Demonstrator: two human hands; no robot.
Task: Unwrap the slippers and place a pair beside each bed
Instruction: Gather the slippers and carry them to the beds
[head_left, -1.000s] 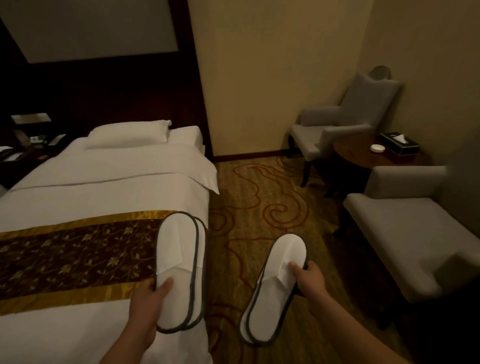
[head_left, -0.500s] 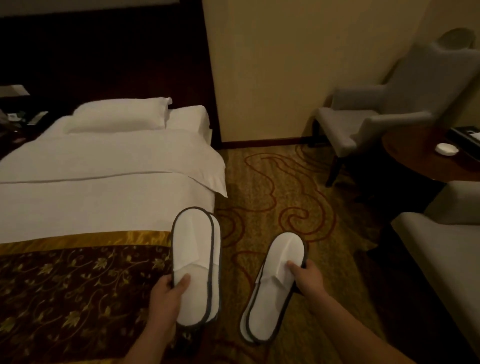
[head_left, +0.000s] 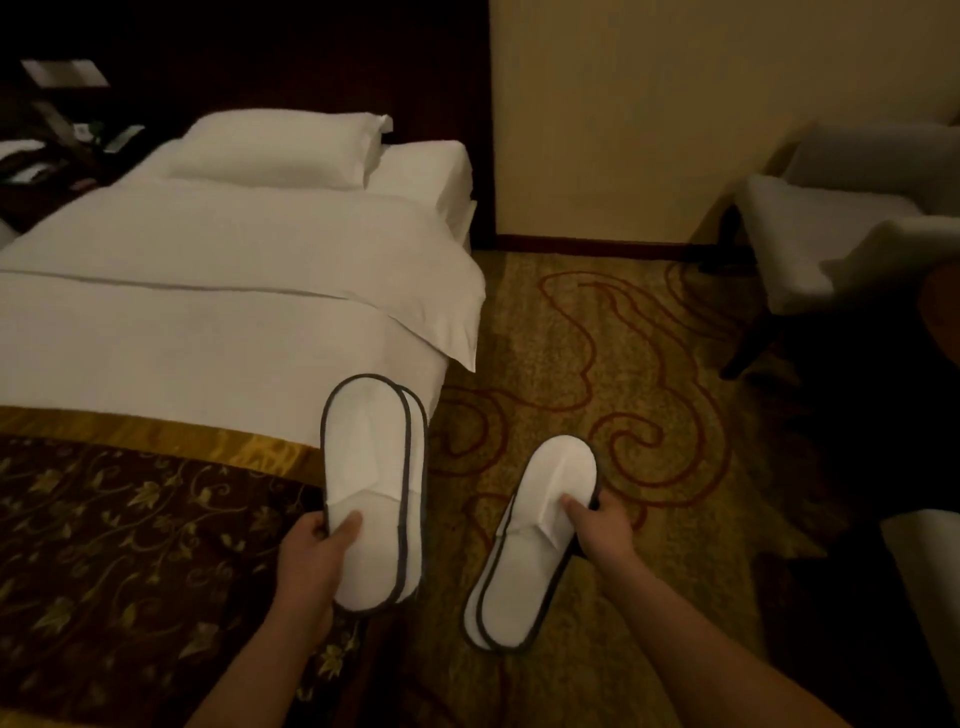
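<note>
Left pair of slippers (head_left: 371, 488): two flat white slippers with dark grey edging, stacked, held over the bed's corner, toes pointing away.
Left hand (head_left: 311, 556): grip closed on the heel end of that pair, thumb on top.
Right pair of slippers (head_left: 530, 545): same white with grey trim, stacked, held above the carpet (head_left: 597, 364) beside the bed.
Right hand (head_left: 602, 530): grip closed around the pair's middle, thumb pressed on the upper.
Bed (head_left: 208, 291): white sheets, one pillow (head_left: 280, 148), brown and gold runner (head_left: 119, 519) across the foot.
Surroundings: grey armchair (head_left: 841, 228) at right, well apart; dark nightstand (head_left: 47, 156) at far left, its items too dim to tell.
</note>
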